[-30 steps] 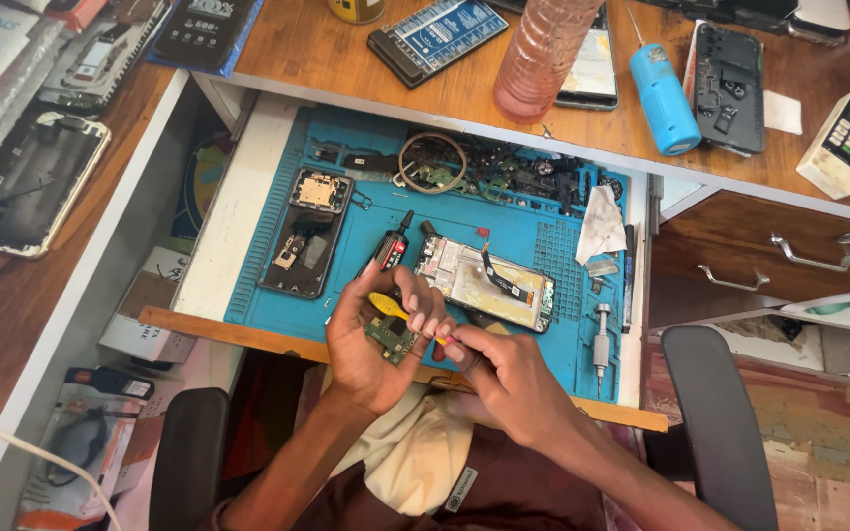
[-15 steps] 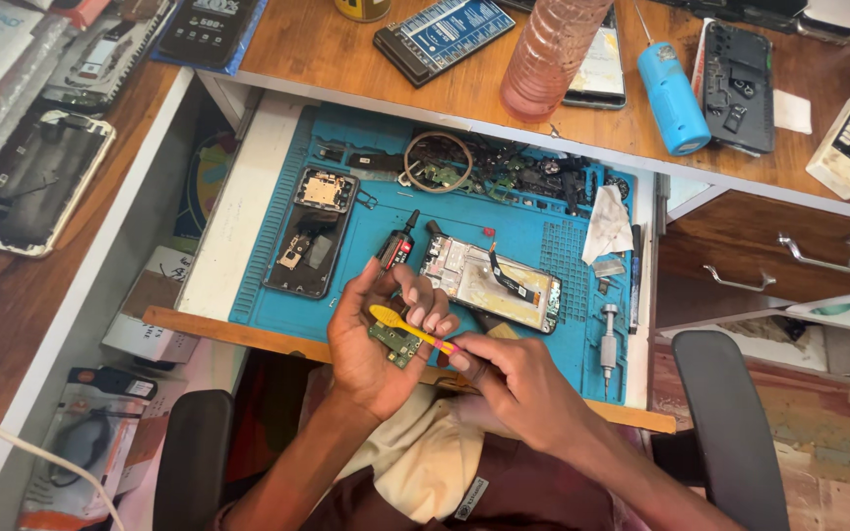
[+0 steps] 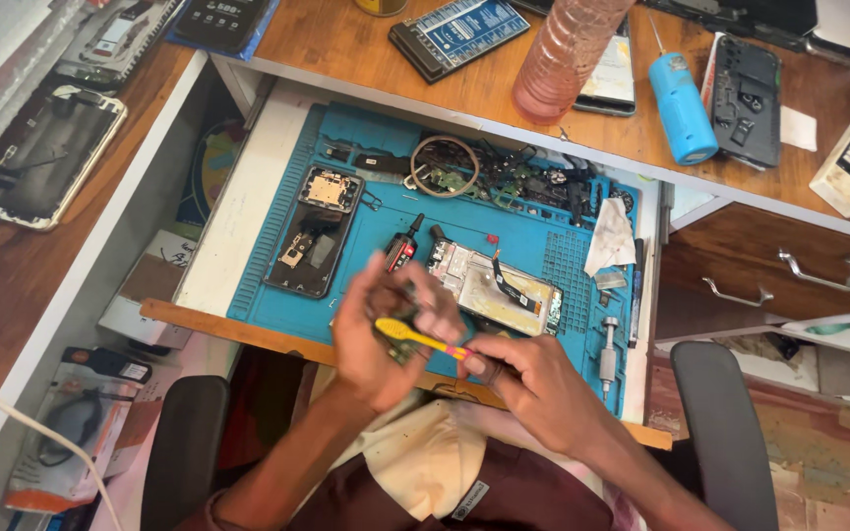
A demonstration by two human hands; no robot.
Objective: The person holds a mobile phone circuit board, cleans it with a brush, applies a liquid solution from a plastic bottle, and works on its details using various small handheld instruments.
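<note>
My left hand (image 3: 378,339) holds a small green circuit board (image 3: 400,346) over the front edge of the blue work mat (image 3: 386,221). My right hand (image 3: 533,379) grips a yellow-headed brush (image 3: 407,334) with its head lying on the board. Just behind my hands an opened phone with a silvery frame (image 3: 499,285) lies on the mat. A dark phone housing (image 3: 312,231) rests on the mat's left side.
A black and red tool (image 3: 402,246), a ring of cable (image 3: 448,165), small parts and a white cloth (image 3: 610,239) sit on the mat. A pink bottle (image 3: 565,54), a blue cylinder (image 3: 681,103) and several phones stand on the wooden desk behind. Chair armrests flank me.
My hands and the board have shifted slightly. The brush head moved across the board. The view has drifted a little.
</note>
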